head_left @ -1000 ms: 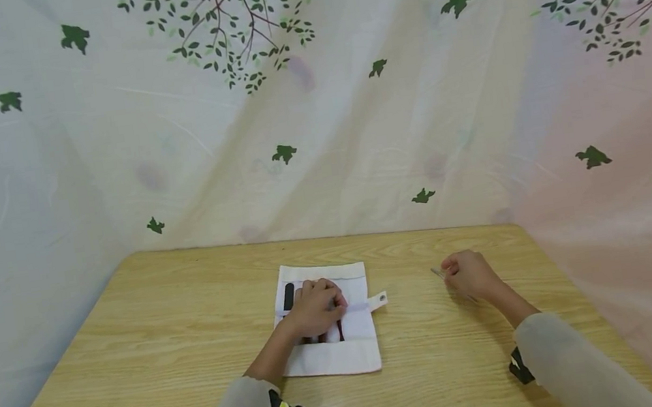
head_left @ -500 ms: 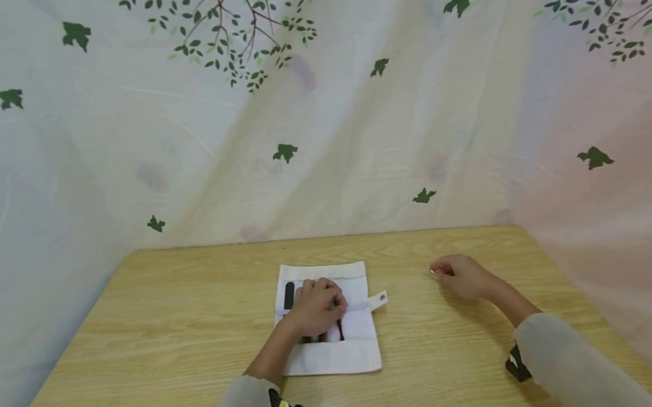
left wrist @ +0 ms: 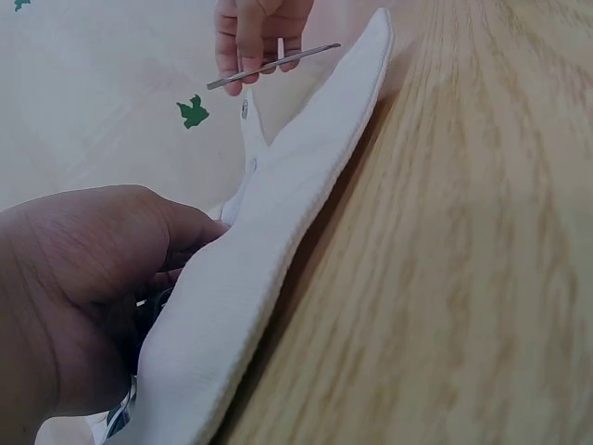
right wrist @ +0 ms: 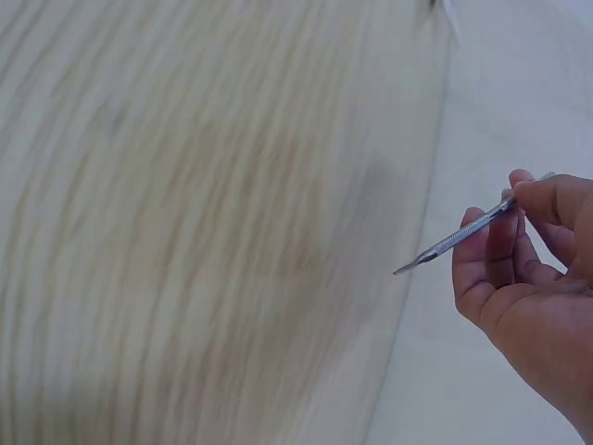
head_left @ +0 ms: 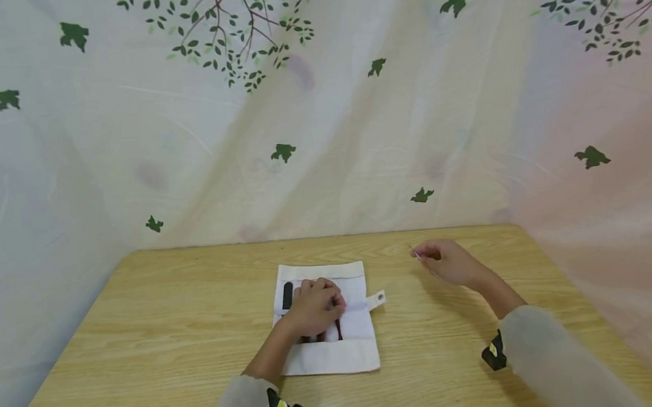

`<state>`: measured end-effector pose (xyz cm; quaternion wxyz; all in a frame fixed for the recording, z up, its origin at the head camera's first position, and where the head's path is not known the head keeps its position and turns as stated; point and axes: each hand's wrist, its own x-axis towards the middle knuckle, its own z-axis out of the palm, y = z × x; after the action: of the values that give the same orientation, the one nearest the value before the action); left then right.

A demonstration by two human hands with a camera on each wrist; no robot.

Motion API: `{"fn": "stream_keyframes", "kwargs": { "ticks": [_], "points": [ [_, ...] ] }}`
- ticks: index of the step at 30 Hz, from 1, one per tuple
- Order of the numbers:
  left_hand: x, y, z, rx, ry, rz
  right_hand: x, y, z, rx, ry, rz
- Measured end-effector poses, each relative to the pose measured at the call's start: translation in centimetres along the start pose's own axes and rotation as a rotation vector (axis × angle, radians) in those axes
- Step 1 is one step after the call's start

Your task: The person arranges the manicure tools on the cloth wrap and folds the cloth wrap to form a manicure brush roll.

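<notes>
1. The slim silver metal rod has a straight, finely textured handle and narrows to a small, flattened tip at the end that points away from the hand.
2. It is in the right hand, raised above the pale wood-grain table, to the right of the pouch and well apart from it.
3. The white fabric pouch lies unfolded on the table, with a short white strap sticking out from its right edge; a round metal snap sits near the strap's end.
4. In the pouch, a black, round-topped flat piece shows at the upper left, and a thin dark red piece stands lower down, its bottom end meeting the upper edge of the lower white flap. Beside it are more dark pieces, mostly covered by a hand and too small to make out.
5. The right thumb and index finger are closed in a pinch on the rod near one end, leaving the flattened tip free; the other fingers curl loosely beside the handle.
6. The left hand rests on the middle of the pouch with bent fingers, the thumb drawn in near the fingertips. Whether it pinches anything there cannot be told, as the contact is hidden.
</notes>
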<state>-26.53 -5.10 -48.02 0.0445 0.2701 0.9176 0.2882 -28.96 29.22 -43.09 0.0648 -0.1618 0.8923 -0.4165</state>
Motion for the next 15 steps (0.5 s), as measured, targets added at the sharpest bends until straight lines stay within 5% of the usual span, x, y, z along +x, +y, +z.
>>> {"fn": "stream_keyframes", "kwargs": {
  "ticks": [6, 15],
  "points": [
    [0.0, 0.0, 0.0, 0.006, -0.011, -0.008, 1.2, -2.2, 1.4, 0.247, -0.006, 0.042],
    [0.0, 0.2, -0.3, -0.005, -0.020, -0.018, 3.2, -5.7, 3.9, 0.372, 0.055, 0.027]
  ]
}}
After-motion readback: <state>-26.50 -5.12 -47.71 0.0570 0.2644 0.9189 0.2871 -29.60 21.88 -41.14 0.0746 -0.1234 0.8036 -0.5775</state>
